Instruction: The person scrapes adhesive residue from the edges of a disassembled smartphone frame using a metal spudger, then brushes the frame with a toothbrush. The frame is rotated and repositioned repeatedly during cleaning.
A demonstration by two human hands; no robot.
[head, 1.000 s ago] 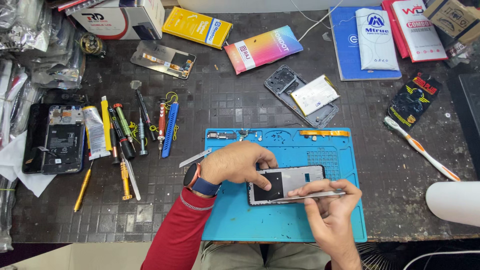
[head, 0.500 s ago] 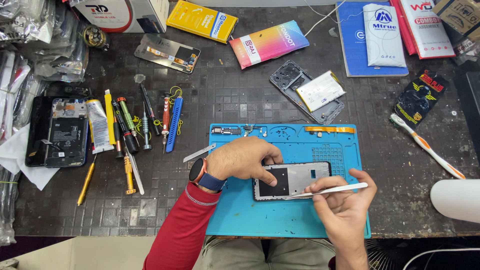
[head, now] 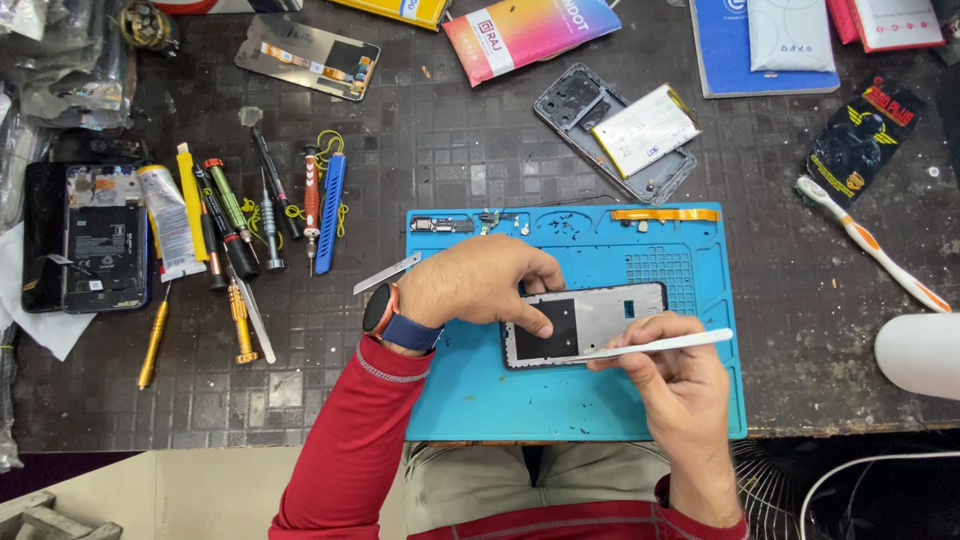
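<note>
Compared with the frame 1 second ago, the right hand (head: 672, 378) is sitting a little further from the phone frame, and the thin white flat pry tool (head: 655, 347) is now lying almost level, its pale tip pointing out to the right over the blue silicone repair mat (head: 470, 390) instead of pressing low along the bottom edge. The tool's near end is resting at the lower edge of the silver rectangular phone middle frame (head: 590, 322), so the prying looks to be working along that seam rather than finished; nothing appears lifted free yet.

The left hand (head: 478, 282), wearing a watch with an orange rim, is lying curled over the left end of the frame, fingers bent down and the thumb pressing on the black patch there, pinning the piece flat against the mat. The right hand is closed narrowly, pinching the pry tool between thumb and fingers.

The frame is lying flat in the middle of the mat, long side across, at the front edge of the dark tiled worktop (head: 420, 140). To the left a row of small screwdrivers (head: 250, 215) is lying well apart from both hands, and a white-and-orange toothbrush (head: 868, 243) is resting off to the right
</note>
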